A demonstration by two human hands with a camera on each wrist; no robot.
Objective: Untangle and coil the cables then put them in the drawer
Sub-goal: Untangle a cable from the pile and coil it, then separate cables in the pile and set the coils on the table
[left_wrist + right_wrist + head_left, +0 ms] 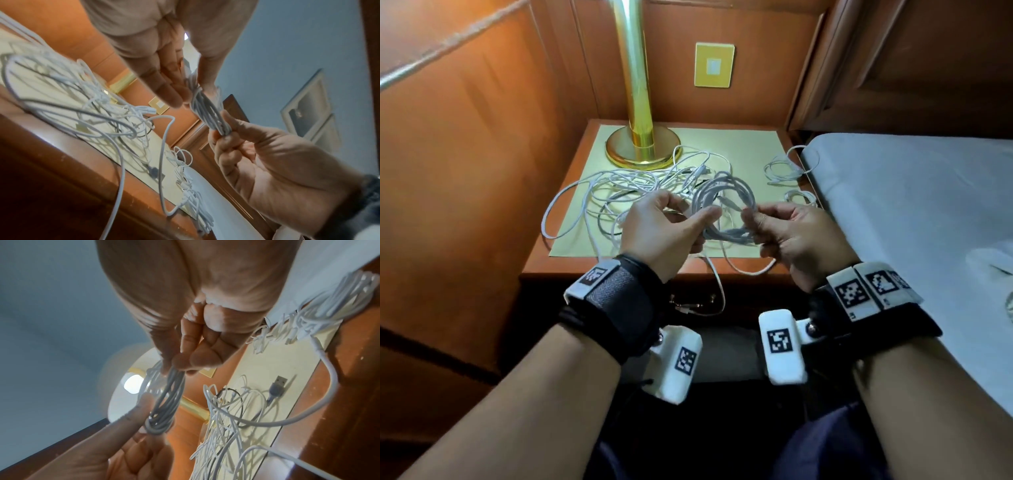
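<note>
Both hands point(664, 226) point(796, 236) pinch the coiled cable point(726, 205), its loop stretched left-to-right

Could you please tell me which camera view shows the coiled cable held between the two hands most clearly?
The head view: the coiled cable shows as a whole loop between the left hand and the right hand. Both wrist views show it edge-on as a narrow bundle, partly hidden by fingers.

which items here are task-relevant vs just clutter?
Job: coiled cable held by left hand and right hand; tangled cables; small coiled cables; drawer.
Lying about: brass lamp; wall plate; bed.
</note>
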